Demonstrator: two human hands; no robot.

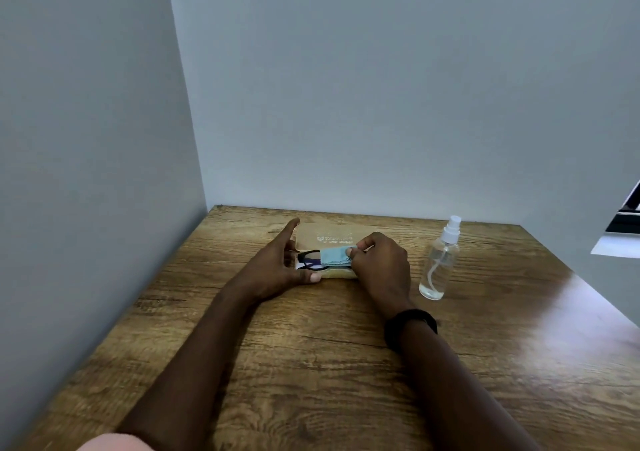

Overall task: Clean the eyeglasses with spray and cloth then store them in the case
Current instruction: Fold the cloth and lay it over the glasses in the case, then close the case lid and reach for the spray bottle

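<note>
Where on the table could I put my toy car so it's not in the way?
The near half of the table, between the two arms, is bare wood. So is the right side past the bottle. The far middle is crowded: the case, glasses, cloth and both hands, left and right, bunch together there.

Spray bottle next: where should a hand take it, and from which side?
Grip the spray bottle around its clear, round body below the white nozzle, coming from its right or front. It stands upright and apart on the wooden table; the right hand, pinching the blue cloth, crowds its left.
</note>
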